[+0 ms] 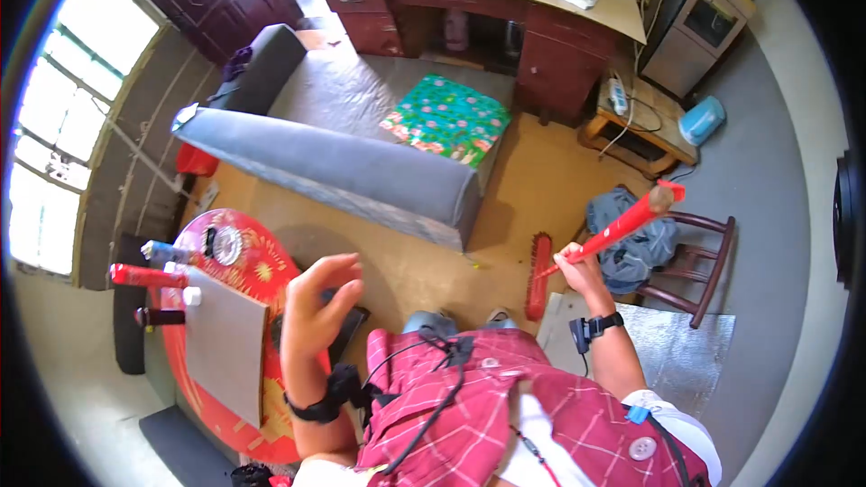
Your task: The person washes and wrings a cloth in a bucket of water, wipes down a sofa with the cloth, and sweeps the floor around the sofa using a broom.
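Observation:
My right hand (582,271) is closed round the narrow end of a long red rolled or tube-like object (622,227), which points up and to the right and has a brownish round end. My left hand (320,302) is raised beside the round red table, its fingers apart and nothing in them. A red brush head (538,278) lies on the floor just left of my right hand. On the red table (244,227) are a grey board (224,343), a glass ashtray (225,245) and several bottles or cans, one of them red (149,276).
A grey sofa (334,158) with a green floral cloth (446,117) stands ahead. At the right are a wooden chair (708,261) with blue-grey clothing (618,257) over it, a low wooden stand (645,126) and a blue bin (702,120). A dark red desk (564,63) is at the back.

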The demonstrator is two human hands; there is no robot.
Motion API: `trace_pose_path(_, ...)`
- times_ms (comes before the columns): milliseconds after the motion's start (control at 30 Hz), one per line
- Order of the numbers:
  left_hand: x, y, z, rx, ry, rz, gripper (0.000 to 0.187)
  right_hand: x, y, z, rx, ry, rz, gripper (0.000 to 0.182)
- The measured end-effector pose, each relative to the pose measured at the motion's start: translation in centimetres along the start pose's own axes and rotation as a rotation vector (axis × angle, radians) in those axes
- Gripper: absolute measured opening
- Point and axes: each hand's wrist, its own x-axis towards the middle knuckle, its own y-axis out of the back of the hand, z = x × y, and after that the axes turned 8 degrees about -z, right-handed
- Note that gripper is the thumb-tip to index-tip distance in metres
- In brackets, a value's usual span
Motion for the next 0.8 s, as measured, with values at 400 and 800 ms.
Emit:
trace_pose_path(400,5.9,9.6,-8.4,0.03,0.107,0.131,0.024,14.6,-1.5,-4.8,0.061,-0.004,0.177,0.02)
trace_pose_path(800,2.6,7.4,-10.0,-0.139,0.393,0.284,0.036,16.9,-7.1,-3.9,-0.186,0.435,-0.333,0.015)
